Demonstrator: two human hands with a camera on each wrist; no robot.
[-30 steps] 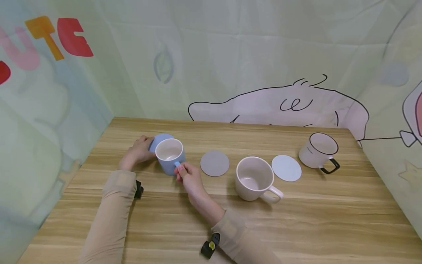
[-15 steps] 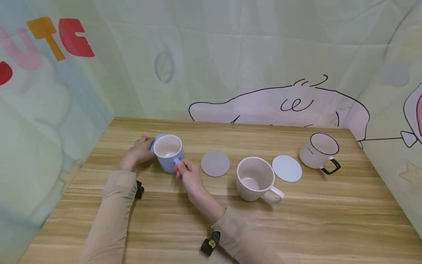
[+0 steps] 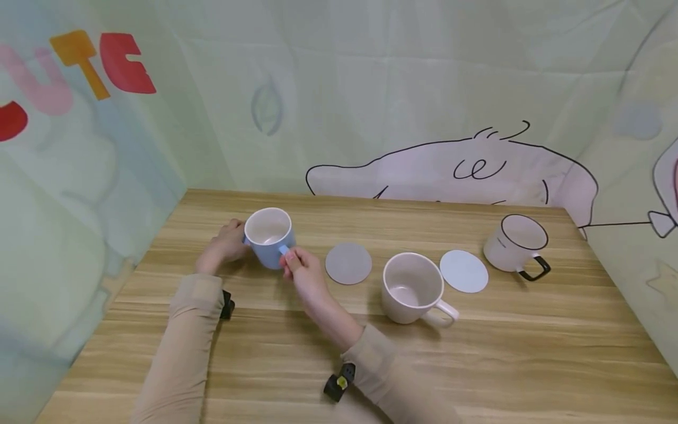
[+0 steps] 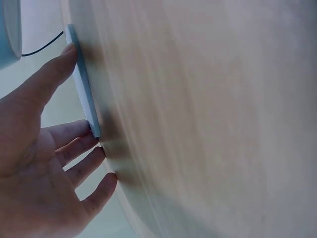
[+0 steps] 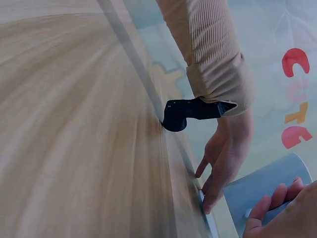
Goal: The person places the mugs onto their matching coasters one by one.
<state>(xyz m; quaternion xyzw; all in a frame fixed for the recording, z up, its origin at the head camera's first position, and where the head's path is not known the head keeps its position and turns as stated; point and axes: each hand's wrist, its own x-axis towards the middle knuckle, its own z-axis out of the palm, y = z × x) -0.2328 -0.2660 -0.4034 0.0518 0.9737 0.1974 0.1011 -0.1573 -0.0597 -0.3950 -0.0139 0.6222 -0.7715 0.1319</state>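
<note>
A pale green cloth printed with cartoon drawings is hanging behind and beside a wooden bench [image 3: 477, 353]. On the bench, near its left end, a blue mug [image 3: 269, 237] is being held a little tilted, and a thin blue coaster [image 4: 84, 84] is lying flat under and just behind it. To the right of the blue mug a grey coaster [image 3: 348, 263] is lying, then a cream mug [image 3: 412, 287], then a white coaster [image 3: 463, 271], and furthest right a white mug with a black handle [image 3: 516, 242].

The blue mug is looking like glazed ceramic, so it is likely stiff, fairly heavy for its size, smooth to the touch and breakable if knocked; the handle is the surest place to take it. The blue coaster is looking thin, light and rigid, best taken by its edge.

The right hand [image 3: 302, 272] is pinching the blue mug's handle between thumb and curled fingers, on the side nearest the person. The left hand [image 3: 225, 244] is resting just left of the blue mug with its fingers nearly straight and spread, the thumb and a fingertip touching the rim of the blue coaster, gripping nothing.
</note>
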